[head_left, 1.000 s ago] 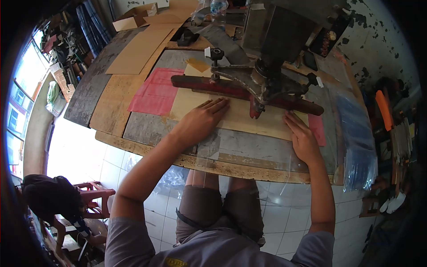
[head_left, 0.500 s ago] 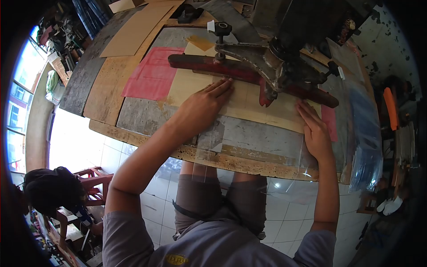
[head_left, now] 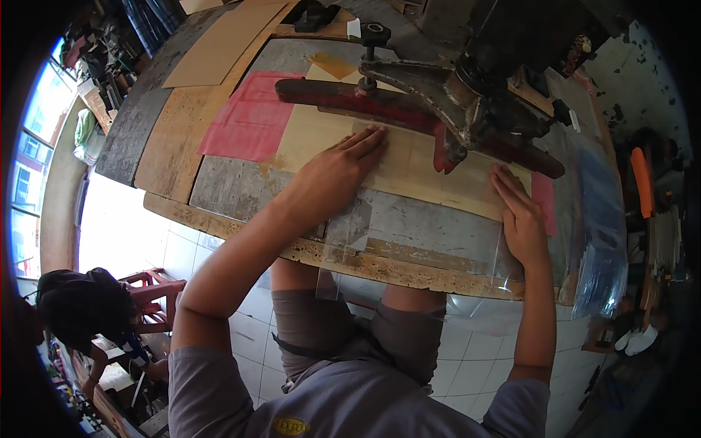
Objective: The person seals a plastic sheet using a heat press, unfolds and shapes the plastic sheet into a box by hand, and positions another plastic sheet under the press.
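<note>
My left hand (head_left: 339, 169) lies flat with fingers stretched out on a pale yellow sheet (head_left: 427, 175), its fingertips just in front of a long dark red bar (head_left: 350, 101). Near the bar's right end, my right hand (head_left: 520, 212) rests at the sheet's right side, fingers extended. Clear plastic (head_left: 350, 244) lies under and in front of my hands and hangs over the table's front edge. The bar belongs to a black metal press head (head_left: 467, 95). Pink sheet (head_left: 252, 117) shows left of the yellow one.
Brown cardboard (head_left: 226, 44) lies at the table's back left. A stack of clear bluish plastic (head_left: 602, 233) hangs over the right edge. Another person (head_left: 87, 310) is at the lower left by a red stool (head_left: 157, 292). An orange object (head_left: 642, 182) is at the far right.
The camera view has shifted, so the press and table appear lower and farther right. My hands stay flat at about the same places on the sheet. My legs have moved slightly apart.
</note>
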Demonstrator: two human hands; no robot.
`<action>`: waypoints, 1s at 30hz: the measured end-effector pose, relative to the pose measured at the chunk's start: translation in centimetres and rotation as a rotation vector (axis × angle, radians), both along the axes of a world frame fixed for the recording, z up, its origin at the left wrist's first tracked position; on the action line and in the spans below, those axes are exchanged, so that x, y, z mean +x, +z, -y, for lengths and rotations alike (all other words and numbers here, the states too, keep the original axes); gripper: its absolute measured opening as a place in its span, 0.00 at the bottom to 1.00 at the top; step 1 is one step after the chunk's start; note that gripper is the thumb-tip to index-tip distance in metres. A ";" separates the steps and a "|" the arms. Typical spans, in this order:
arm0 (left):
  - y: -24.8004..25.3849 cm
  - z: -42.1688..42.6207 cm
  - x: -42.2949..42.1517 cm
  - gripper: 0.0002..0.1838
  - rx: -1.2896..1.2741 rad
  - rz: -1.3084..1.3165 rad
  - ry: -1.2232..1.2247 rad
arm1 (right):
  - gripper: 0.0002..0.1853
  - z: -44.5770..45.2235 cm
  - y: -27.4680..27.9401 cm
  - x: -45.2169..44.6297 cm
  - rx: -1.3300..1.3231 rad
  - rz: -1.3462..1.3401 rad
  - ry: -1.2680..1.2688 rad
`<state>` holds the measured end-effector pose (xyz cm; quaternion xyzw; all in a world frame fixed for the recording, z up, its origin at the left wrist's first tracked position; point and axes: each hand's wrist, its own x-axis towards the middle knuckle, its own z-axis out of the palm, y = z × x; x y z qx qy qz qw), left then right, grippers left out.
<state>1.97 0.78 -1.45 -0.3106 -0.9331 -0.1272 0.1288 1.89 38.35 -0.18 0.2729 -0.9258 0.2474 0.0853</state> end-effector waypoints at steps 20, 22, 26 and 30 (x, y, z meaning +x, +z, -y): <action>0.4 0.2 -0.2 0.33 0.041 0.007 -0.026 | 0.27 -0.6 0.0 -0.2 0.003 -0.003 0.011; 0.5 0.2 -0.2 0.33 0.042 0.012 -0.023 | 0.27 -0.6 0.1 -0.3 0.003 -0.002 0.011; 0.7 0.2 -0.2 0.32 0.045 0.017 -0.022 | 0.27 -0.5 0.3 -0.3 0.004 -0.001 0.011; 0.7 0.2 -0.2 0.32 0.034 0.006 -0.020 | 0.27 -0.7 0.1 -0.3 -0.013 -0.005 0.018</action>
